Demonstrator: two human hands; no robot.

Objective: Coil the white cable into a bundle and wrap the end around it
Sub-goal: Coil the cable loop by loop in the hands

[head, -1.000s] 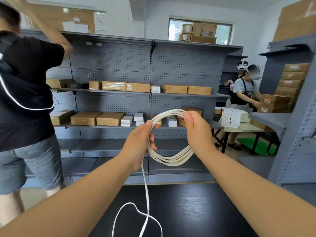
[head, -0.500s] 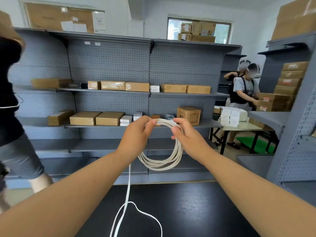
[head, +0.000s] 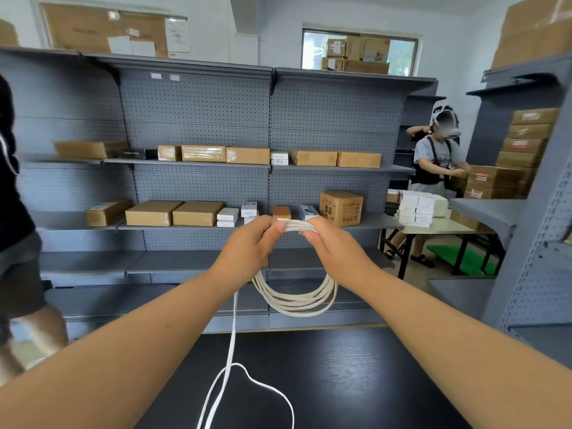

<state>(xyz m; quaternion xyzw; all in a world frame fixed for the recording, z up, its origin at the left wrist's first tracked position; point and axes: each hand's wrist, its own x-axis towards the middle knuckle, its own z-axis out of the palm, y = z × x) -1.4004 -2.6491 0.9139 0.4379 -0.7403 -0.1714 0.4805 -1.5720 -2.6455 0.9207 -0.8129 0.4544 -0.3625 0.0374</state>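
A white cable coil [head: 294,300] of several loops hangs in the air above the black table [head: 356,382]. My left hand [head: 247,249] pinches the top of the coil at its left side. My right hand [head: 334,249] grips the same top part just to the right, fingers curled round the strands. A short stretch of strands shows between the two hands. The loose cable tail [head: 230,351] drops from under my left hand to the table and lies there in a loop.
Grey pegboard shelving [head: 198,181] with cardboard boxes stands behind the table. One person [head: 18,212] is at the far left edge, another person [head: 436,168] works at a table with white boxes at the right. A grey shelf unit [head: 538,243] stands close on the right.
The two hands have come together at the top of the coil, and the coil now hangs down narrower below them. The person on the left has moved further out of view.
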